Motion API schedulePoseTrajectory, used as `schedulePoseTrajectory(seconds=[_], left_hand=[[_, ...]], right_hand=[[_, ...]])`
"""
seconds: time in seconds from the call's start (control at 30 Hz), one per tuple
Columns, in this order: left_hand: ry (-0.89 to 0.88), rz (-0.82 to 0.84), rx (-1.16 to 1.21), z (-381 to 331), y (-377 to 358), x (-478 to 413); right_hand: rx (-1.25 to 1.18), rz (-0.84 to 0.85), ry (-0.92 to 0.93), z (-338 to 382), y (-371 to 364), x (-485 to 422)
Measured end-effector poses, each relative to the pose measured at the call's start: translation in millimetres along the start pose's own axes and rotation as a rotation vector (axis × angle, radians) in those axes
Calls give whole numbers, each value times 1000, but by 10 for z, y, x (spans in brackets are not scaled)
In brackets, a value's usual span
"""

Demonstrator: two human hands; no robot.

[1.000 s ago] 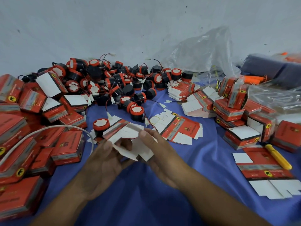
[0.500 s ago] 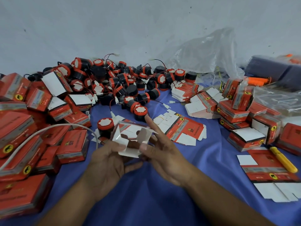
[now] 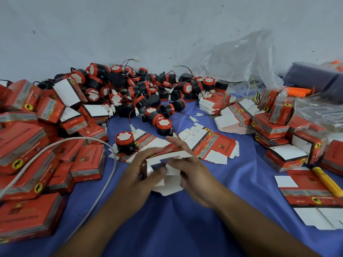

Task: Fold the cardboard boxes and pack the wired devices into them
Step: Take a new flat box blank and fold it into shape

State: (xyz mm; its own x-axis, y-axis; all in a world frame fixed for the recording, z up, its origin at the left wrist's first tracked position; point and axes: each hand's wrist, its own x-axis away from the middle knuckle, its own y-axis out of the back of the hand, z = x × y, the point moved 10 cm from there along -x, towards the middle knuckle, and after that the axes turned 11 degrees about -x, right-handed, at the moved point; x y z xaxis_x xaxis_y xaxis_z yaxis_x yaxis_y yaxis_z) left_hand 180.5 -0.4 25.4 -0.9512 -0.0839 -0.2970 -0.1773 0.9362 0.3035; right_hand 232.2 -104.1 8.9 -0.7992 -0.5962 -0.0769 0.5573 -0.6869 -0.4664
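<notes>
**Box folding: hand and part positions**

Left hand point(image 3: 138, 176) and right hand point(image 3: 193, 172) both grip one part-folded cardboard box point(image 3: 163, 164), white flaps facing the camera, above the blue cloth point(image 3: 185, 229). Beyond it lie flat box blanks point(image 3: 213, 145). Just left stands one wired device point(image 3: 124, 142). The device pile point(image 3: 141, 88) lies against the wall.

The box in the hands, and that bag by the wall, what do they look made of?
The box between the left hand and right hand looks like thin printed card: red outside, plain white inside, creased flaps. The bag looks like thin clear plastic film, crumpled and see-through.
</notes>
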Motion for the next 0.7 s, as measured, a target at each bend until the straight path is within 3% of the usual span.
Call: schedulePoseTrajectory(seconds=[0.07, 0.2, 0.43, 0.6, 0.7], left_hand=[[36, -94, 72, 23, 108, -20], [165, -164, 232, 178, 143, -17], [270, 70, 657, 134, -64, 10], [331, 55, 713, 171, -93, -33], [298, 17, 480, 258, -49, -39]], right_hand=[[-55, 75, -10, -21, -85, 18], [-90, 64, 0, -8, -122, 39], [26, -26, 100, 58, 31, -15], [144, -77, 163, 125, 126, -24], [246, -112, 210, 169, 162, -16]])
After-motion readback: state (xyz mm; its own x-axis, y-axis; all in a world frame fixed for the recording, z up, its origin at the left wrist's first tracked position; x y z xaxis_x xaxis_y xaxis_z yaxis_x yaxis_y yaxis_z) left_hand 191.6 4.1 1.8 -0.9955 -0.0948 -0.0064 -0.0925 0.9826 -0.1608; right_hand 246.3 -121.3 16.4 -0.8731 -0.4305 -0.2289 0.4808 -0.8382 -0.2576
